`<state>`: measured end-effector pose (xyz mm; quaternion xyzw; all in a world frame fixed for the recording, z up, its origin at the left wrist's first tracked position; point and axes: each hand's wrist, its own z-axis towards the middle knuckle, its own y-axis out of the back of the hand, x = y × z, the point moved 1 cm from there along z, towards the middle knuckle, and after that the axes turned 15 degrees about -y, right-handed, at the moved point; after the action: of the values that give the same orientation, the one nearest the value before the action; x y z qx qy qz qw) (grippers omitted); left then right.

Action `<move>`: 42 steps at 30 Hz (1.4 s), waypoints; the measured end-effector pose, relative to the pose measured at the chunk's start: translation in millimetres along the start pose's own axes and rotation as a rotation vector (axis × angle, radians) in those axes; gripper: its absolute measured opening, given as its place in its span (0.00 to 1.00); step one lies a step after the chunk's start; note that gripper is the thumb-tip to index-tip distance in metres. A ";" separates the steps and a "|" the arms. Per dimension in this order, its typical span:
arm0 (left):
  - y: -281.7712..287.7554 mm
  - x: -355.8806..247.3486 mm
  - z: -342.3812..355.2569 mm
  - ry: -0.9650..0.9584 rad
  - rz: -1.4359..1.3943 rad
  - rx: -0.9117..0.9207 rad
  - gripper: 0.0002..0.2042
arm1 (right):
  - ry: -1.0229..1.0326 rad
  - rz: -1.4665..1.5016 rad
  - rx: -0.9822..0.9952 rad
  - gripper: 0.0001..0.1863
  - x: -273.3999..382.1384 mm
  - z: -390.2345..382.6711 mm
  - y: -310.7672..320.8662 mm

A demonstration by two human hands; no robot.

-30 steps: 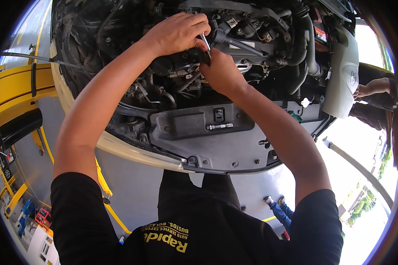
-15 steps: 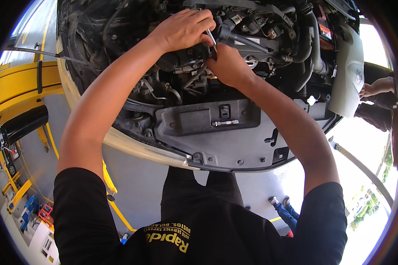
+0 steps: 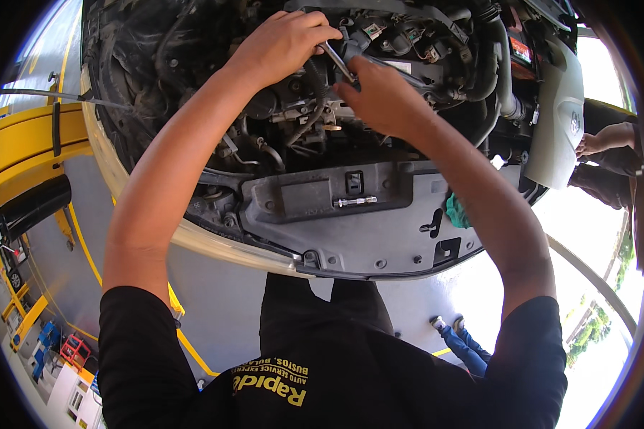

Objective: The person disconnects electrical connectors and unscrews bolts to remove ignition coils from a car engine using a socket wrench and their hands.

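Both my hands are over the far middle of a car engine [image 3: 300,107]. Between them runs a slim shiny metal wrench [image 3: 338,61], slanting down to the right. My left hand [image 3: 284,46] is closed over its upper end, so its head is hidden. At the lower end, my right hand [image 3: 385,96] grips the handle between thumb and fingers. Under the hands are dark hoses and metal engine parts. A small slender metal piece, like a spark plug [image 3: 356,201], lies in the recess of the grey plastic front cover [image 3: 322,239].
A green cloth [image 3: 456,212] lies on the cover beside my right forearm. Thick black hoses [image 3: 504,64] and a pale car panel [image 3: 556,121] are at the right, near another person's hand [image 3: 608,139]. A yellow lift arm [image 3: 21,136] stands left. Another person's legs [image 3: 461,343] show below.
The wrench has swung, its handle end moving slightly right with my right hand. My left hand has shifted slightly left. The green cloth has come into view beside my right forearm.
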<state>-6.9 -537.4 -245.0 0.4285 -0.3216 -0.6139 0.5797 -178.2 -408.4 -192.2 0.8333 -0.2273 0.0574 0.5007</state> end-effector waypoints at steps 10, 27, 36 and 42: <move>-1.9 -2.7 2.8 0.101 -0.074 -0.006 0.21 | -0.041 0.038 0.065 0.21 7.3 9.5 -20.9; -1.4 -0.7 1.6 0.222 -0.157 -0.024 0.22 | -0.174 0.232 0.210 0.24 47.3 15.7 -25.6; 4.1 1.0 5.7 0.204 -0.107 -0.031 0.17 | 0.012 -0.661 -0.189 0.20 5.6 27.7 34.9; 2.9 -4.2 4.8 0.206 -0.069 -0.067 0.18 | 0.017 -0.557 -0.208 0.20 7.7 30.8 12.6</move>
<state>-10.1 -534.1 -239.8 0.4804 -0.2245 -0.5969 0.6021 -180.9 -442.4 -194.6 0.8073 0.0100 -0.0987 0.5818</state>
